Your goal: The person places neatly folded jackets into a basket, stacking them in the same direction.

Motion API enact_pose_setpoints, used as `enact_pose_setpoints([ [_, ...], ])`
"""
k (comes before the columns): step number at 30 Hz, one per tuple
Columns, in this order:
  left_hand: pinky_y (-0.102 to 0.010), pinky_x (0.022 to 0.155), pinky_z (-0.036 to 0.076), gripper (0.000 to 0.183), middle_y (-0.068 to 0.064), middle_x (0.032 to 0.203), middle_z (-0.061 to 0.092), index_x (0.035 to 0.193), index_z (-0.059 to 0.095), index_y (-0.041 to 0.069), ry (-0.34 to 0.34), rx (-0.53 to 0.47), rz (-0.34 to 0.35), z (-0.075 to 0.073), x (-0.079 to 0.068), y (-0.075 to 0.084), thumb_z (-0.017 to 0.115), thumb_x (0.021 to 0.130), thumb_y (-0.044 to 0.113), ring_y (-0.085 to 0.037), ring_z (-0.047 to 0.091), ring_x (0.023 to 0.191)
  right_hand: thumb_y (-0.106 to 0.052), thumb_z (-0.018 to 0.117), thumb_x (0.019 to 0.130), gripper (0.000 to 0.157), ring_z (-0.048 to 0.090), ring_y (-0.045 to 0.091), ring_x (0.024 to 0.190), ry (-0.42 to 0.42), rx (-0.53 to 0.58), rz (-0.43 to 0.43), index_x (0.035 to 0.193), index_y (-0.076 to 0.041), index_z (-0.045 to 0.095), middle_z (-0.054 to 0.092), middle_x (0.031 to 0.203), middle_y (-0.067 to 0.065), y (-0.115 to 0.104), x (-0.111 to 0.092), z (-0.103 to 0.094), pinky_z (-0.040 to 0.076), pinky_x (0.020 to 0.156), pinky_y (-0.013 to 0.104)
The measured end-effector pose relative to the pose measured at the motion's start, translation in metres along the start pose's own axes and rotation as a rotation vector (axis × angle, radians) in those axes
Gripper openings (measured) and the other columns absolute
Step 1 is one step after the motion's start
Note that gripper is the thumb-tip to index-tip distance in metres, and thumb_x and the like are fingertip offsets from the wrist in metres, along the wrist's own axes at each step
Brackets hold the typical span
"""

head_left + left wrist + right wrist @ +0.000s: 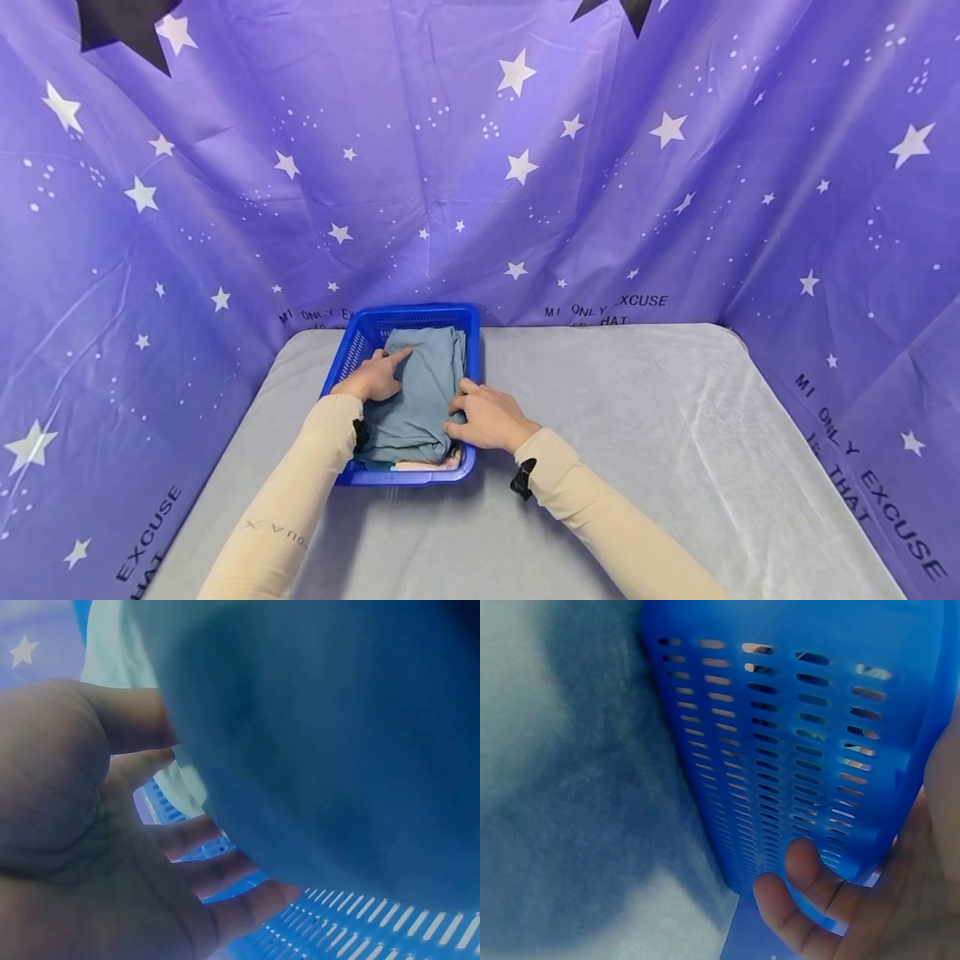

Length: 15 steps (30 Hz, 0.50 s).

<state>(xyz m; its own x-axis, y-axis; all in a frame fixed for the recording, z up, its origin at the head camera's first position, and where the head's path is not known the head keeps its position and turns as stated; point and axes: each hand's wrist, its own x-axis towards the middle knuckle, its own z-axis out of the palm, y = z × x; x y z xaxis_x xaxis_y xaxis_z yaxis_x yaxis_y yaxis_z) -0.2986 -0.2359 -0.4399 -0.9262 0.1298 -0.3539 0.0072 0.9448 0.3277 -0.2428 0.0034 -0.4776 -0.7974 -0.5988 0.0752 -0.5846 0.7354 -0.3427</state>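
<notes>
A folded grey-blue cloth (pixel 427 392) lies in a blue plastic basket (pixel 408 478). My left hand (pixel 371 379) reaches over the basket's left side and touches the cloth, one finger stretched across its top. In the left wrist view, the thumb and spread fingers (pixel 240 911) of that hand meet the cloth's edge, their tips partly hidden. My right hand (pixel 491 415) crosses the right rim, with fingertips at the cloth's right edge; whether they pinch it is hidden. Two of its fingers (pixel 776 896) bend outside the slotted wall in the right wrist view.
Beneath the cloth, peach and white fabric (pixel 431 463) shows at the basket's front. The basket stands at the back left of a table with a grey cover (pixel 637 433). Purple curtains with stars (pixel 420 150) hang behind and at both sides.
</notes>
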Motion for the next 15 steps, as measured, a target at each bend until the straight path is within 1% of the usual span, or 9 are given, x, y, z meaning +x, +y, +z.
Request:
enact_pose_setpoints([
  [5, -0.062, 0.107, 0.042, 0.074, -0.033, 0.164, 0.019, 0.164, 0.026, 0.019, 0.003, 0.009, 0.027, -0.001, -0.003, -0.003, 0.054, 0.097, 0.003, -0.055, 0.029, 0.147, -0.047, 0.065, 0.094, 0.038, 0.06, 0.013, 0.084, 0.001, 0.007, 0.004, 0.117, -0.02, 0.077, 0.057, 0.105, -0.005, 0.0, -0.001, -0.001, 0.055, 0.07, 0.033],
  [8, -0.059, 0.103, 0.044, 0.073, -0.034, 0.163, 0.02, 0.163, 0.028, 0.018, 0.005, 0.027, 0.036, -0.002, -0.009, -0.005, 0.055, 0.096, 0.003, -0.055, 0.028, 0.148, -0.046, 0.064, 0.095, 0.036, 0.061, 0.013, 0.086, 0.021, 0.024, -0.018, 0.117, -0.019, 0.077, 0.059, 0.108, -0.004, -0.001, -0.003, 0.001, 0.055, 0.073, 0.033],
  [11, -0.061, 0.103, 0.044, 0.069, -0.033, 0.162, 0.024, 0.162, 0.032, 0.016, 0.006, 0.045, 0.053, -0.004, -0.018, -0.006, 0.057, 0.098, 0.007, -0.055, 0.028, 0.147, -0.046, 0.063, 0.097, 0.036, 0.064, 0.014, 0.092, 0.053, 0.054, -0.046, 0.118, -0.02, 0.076, 0.06, 0.115, -0.003, 0.0, -0.007, 0.002, 0.057, 0.078, 0.034],
  [15, -0.067, 0.109, 0.04, 0.063, -0.032, 0.158, 0.034, 0.158, 0.039, 0.012, 0.017, 0.07, 0.095, -0.011, -0.034, -0.005, 0.062, 0.099, 0.015, -0.054, 0.032, 0.145, -0.048, 0.061, 0.098, 0.04, 0.067, 0.018, 0.106, 0.1, 0.124, -0.064, 0.126, -0.021, 0.072, 0.059, 0.132, 0.0, 0.005, -0.014, 0.0, 0.058, 0.085, 0.038],
])
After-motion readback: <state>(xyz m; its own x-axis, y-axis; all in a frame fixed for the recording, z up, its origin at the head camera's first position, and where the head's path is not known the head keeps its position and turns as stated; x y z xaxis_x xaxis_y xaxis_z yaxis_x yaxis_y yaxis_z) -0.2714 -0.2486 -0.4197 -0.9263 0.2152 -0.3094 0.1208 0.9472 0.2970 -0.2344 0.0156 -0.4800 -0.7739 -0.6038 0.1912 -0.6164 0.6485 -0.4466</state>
